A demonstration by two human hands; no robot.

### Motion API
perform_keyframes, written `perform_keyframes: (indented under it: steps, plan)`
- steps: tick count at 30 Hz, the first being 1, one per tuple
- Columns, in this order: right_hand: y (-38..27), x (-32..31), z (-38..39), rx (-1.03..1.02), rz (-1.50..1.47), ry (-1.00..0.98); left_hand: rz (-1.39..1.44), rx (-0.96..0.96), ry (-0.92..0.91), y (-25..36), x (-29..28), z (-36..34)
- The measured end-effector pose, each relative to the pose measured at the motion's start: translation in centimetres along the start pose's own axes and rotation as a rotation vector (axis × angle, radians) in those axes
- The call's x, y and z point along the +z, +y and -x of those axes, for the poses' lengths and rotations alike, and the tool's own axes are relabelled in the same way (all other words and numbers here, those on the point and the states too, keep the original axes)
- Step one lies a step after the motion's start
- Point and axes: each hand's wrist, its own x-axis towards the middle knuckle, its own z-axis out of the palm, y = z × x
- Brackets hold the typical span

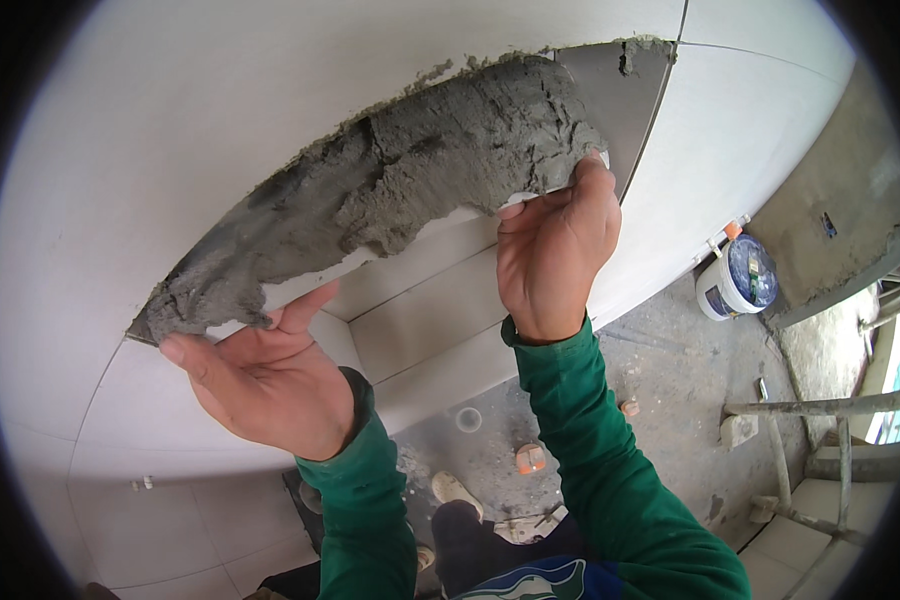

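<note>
A long light tile piece (390, 165), thickly coated with grey mortar on the face toward me, fills much of an opening in the white tiled wall (200, 120). My left hand (265, 385) grips its near left end, thumb against the edge and fingers curled below. My right hand (550, 260) grips the right end, thumb up at the mortar's edge. Below the piece shows a recessed niche (410, 330) lined with light tiles. A bare grey strip (620, 100) shows at the opening's upper right.
At the right, a white bucket with blue lid (730, 280) stands on the dusty concrete floor (650, 360), near a grey wall (820, 200) and metal scaffold bars (820, 408). An orange object (530, 458) and my shoe (455, 490) are on the floor below.
</note>
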Motion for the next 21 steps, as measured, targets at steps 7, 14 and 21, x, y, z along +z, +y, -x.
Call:
perform_keyframes:
  steps: [7,14,21]
  plan:
    - [-1.4,0.7,-0.4,0.014,0.012,-0.082,-0.053,0.029,0.144,-0.3,1.1,0.7]
    - [-2.2,0.7,-0.3,-0.056,0.096,-0.113,-0.089,0.014,0.173,-0.2,0.5,1.6]
    - [-3.2,-0.4,0.5,-0.032,0.089,-0.142,-0.123,0.017,0.282,-0.3,1.1,3.5]
